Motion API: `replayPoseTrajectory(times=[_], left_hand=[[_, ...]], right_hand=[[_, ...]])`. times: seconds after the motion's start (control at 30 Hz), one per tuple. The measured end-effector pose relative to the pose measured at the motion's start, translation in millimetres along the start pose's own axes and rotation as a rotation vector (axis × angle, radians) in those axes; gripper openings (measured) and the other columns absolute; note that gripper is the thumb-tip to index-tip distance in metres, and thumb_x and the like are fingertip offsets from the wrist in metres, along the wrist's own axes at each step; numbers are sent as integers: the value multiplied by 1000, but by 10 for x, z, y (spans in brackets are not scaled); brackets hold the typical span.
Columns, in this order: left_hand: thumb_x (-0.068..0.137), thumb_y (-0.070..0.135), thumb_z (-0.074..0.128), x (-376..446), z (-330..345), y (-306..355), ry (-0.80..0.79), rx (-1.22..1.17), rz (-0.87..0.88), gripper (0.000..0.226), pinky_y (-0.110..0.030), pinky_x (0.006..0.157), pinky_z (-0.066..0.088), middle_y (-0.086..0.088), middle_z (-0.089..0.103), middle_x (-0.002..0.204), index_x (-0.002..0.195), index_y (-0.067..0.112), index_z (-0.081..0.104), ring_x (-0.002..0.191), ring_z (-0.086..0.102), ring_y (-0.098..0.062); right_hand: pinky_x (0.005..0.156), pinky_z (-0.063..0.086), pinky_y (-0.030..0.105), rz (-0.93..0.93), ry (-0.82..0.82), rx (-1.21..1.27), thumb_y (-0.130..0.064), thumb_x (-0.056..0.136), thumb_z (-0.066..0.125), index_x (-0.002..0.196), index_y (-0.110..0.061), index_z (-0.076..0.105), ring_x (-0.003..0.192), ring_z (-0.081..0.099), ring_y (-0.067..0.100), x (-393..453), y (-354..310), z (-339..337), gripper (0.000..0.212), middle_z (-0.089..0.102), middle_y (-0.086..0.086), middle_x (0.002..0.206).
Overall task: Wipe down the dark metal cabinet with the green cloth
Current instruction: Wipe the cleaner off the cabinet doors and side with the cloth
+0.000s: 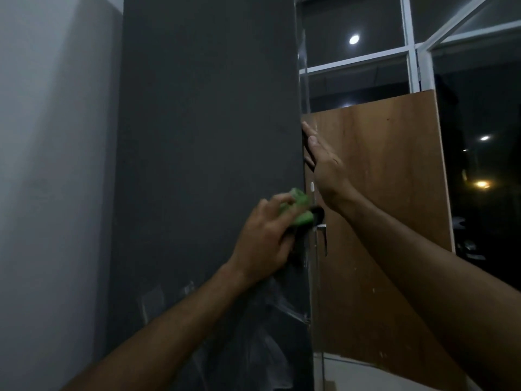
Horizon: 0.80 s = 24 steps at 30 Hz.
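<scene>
While the left hand (265,235) is gripping the green cloth (103,206) against the dark cabinet's (208,136) right edge, the right hand (324,165) is pressing flat, fingers straight, by the wooden door (394,193) just right.

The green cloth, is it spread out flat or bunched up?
Bunched up. The green cloth shows as a crumpled wad gripped by the left hand against the dark cabinet, near its right edge.
</scene>
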<state>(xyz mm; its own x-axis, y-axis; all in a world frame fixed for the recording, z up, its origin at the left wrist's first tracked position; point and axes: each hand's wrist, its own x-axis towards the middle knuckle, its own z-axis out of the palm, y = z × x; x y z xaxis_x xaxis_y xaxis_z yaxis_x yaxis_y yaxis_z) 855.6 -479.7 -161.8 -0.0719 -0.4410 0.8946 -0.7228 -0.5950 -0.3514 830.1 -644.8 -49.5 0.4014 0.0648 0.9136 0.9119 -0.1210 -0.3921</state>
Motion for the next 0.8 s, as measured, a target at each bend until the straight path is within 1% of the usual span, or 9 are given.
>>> replayPoseTrajectory(times=[0.1,0.17,0.3,0.37,0.4,0.5,0.6,0.7,0.8], left_hand=[[94,22,61,-608,35,40,-248,62,261,60,-40,94,50,-3,40,157,151,30,47,108,53,-25],[92,18,67,-867,-153,-167,-269,103,299,59,-41,90,52,-6,46,154,148,26,52,105,59,-28],[95,12,63,-529,-368,-412,17,93,-5,47,-46,99,49,-10,51,144,142,17,62,119,58,-34],[94,9,64,-141,-236,-243,132,37,-149,46,-48,99,49,-10,51,142,140,15,63,120,54,-30],[92,8,65,-38,-137,-126,132,23,-149,49,-49,99,48,-11,51,143,140,15,63,120,53,-30],[91,15,63,-349,135,156,-66,38,136,50,-45,98,47,-11,49,152,141,20,63,114,55,-31],[95,19,64,-1037,67,36,-243,70,315,49,-43,84,52,-7,50,153,143,23,61,99,57,-27],[96,18,62,-1222,-260,-428,-124,127,179,49,-46,91,53,-13,55,149,144,22,56,114,63,-35],[98,16,58,-797,-538,-792,115,142,-151,41,-54,99,51,-16,54,143,139,13,63,127,53,-37]], right_hand=[[121,33,30,-2,-30,-16,-24,112,24,158,-14,30,143,39,4,-15,-23,-2,47,37,-4,160],[120,33,26,-8,-43,-20,-23,112,25,159,-16,27,144,37,4,-43,-23,29,48,34,-5,161],[116,30,12,6,-12,-4,-21,112,29,161,-16,21,146,29,1,-117,-5,121,50,25,-3,166],[119,29,19,10,9,-2,-21,112,29,161,-16,21,149,28,4,-129,-9,147,50,24,-3,167],[121,29,23,9,19,-3,-21,112,29,160,-15,22,149,28,6,-128,-9,146,49,25,-2,166],[123,30,36,14,20,-4,-20,112,27,160,-14,25,149,32,12,-120,-16,119,48,30,1,164],[124,29,37,6,19,-28,-22,112,27,161,-14,21,150,30,13,-129,-32,154,50,26,2,166],[125,22,26,-11,39,-71,-22,112,30,162,-14,11,152,22,9,-208,9,286,55,17,1,168],[120,11,10,-48,75,-173,-23,111,31,162,-14,3,152,9,3,-310,127,405,59,5,0,170]])
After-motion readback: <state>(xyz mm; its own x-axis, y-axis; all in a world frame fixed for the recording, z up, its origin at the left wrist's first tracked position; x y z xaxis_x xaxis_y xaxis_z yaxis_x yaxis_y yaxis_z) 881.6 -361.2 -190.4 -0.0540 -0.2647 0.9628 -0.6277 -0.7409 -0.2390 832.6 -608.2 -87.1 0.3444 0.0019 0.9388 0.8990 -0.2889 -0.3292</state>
